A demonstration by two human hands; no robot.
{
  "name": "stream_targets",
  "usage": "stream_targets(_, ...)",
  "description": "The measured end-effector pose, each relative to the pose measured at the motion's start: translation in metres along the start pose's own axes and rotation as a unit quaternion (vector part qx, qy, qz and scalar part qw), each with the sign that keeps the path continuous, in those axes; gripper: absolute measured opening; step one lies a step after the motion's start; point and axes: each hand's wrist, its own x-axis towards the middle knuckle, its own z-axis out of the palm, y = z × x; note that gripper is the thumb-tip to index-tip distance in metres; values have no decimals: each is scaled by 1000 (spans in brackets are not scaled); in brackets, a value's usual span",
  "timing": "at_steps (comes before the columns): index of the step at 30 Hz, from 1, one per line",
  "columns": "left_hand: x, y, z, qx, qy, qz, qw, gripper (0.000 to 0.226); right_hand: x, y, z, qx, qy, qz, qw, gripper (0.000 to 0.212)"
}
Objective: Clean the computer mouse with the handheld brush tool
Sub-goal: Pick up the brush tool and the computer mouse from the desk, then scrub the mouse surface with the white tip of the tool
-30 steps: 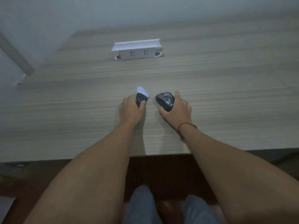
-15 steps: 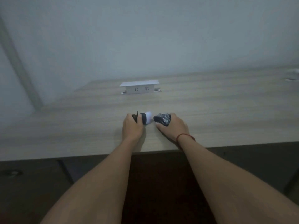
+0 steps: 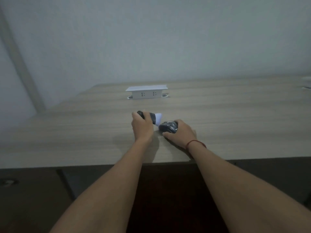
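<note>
A dark computer mouse (image 3: 168, 128) sits on the wooden desk (image 3: 235, 118), tipped up in the grip of my right hand (image 3: 180, 134). My left hand (image 3: 142, 126) is shut around a dark-handled brush (image 3: 155, 118) with white bristles. The bristles point right and down and meet the mouse's upper left side. A red string circles my right wrist.
A white pop-up socket box (image 3: 146, 92) stands on the desk behind my hands. A grey wall rises beyond the desk. The desk's front edge runs just below my wrists, with dark floor under it. Something pale lies at the far right edge (image 3: 307, 83).
The camera has tilted up, so the wall fills more of the view. My left hand has turned the brush from pointing away to pointing right, onto the mouse.
</note>
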Motion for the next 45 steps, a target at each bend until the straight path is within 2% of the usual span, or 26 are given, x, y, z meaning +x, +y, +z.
stream_targets(3, 4, 10, 13, 17, -38, 47, 998, 18, 1, 1, 3, 29, 3, -6, 1000, 58)
stream_targets(6, 4, 4, 24, 49, -84, 51, 994, 21, 1, 4, 4, 33, 3, -14, 999, 52)
stream_targets(10, 7, -12, 22, 72, -51, 9, 996, 20, 3, 6, 6, 36, 7, -26, 999, 52)
stream_targets(13, 14, -8, 16, 90, -52, 19, 994, 18, 4, 5, 4, 31, 9, -31, 999, 53)
stream_targets(18, 12, 3, 26, 57, -84, 49, 994, 20, 3, 4, 3, 29, 17, -23, 999, 49)
stream_targets(20, 7, -6, 25, 67, -81, 35, 994, 26, 2, 5, 3, 34, 18, -23, 999, 48)
stream_targets(24, 8, -26, 10, 129, -62, 26, 989, 20, 2, 6, 3, 42, 12, -27, 999, 52)
stream_targets(28, 8, -11, 12, 78, -63, 18, 995, 28, 3, 4, 2, 47, 11, -21, 999, 51)
stream_targets(30, 5, -10, 15, 76, -76, 24, 994, 29, 2, 5, 3, 59, 12, -17, 998, 50)
stream_targets(34, 14, -21, 8, 169, -127, 66, 975, 25, 1, 8, 2, 71, 20, -18, 997, 50)
stream_targets(36, 17, -17, 8, 151, -117, 65, 979, 29, 1, 8, 1, 71, 19, -18, 997, 51)
stream_targets(40, 4, -6, 22, 65, -118, 74, 988, 23, 0, 7, -1, 82, 18, -12, 996, 51)
stream_targets(43, 3, -7, 24, 99, -125, 81, 984, 30, -2, 7, -1, 84, 7, -13, 996, 54)
stream_targets(45, 8, -12, 18, 143, -122, 73, 979, 33, -2, 9, -1, 66, -15, -20, 998, 64)
